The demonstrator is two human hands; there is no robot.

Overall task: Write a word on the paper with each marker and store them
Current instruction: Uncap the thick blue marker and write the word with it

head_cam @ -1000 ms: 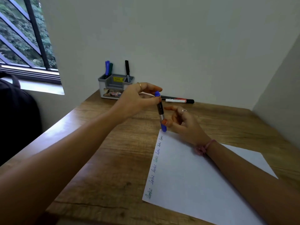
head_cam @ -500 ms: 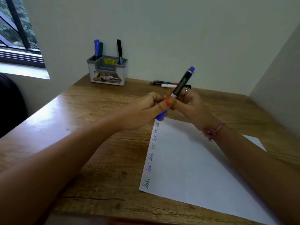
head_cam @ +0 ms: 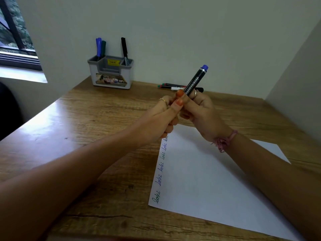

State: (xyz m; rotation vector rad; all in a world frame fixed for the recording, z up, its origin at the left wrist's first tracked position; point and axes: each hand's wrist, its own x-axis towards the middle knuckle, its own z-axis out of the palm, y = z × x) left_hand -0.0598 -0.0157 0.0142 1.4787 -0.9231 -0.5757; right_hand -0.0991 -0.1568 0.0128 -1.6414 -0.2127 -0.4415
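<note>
Both hands meet above the top of the paper (head_cam: 217,180): the right hand (head_cam: 201,112) curls round the lower barrel of a black marker (head_cam: 194,82) whose blue end tilts up and away, while the left hand (head_cam: 163,117) is closed at its hidden lower end, thumb by the barrel. At the wall, the grey organizer (head_cam: 111,73) holds two blue markers (head_cam: 98,47) and a green one (head_cam: 103,47) in its left compartment and a black marker (head_cam: 124,49) in its right. More markers (head_cam: 173,86) lie on the wooden table (head_cam: 86,119) behind the hands.

Bare wooden table (head_cam: 73,129) lies open left of the paper (head_cam: 205,173), while the grey organizer (head_cam: 111,73) and loose markers (head_cam: 173,86) crowd the back wall.
</note>
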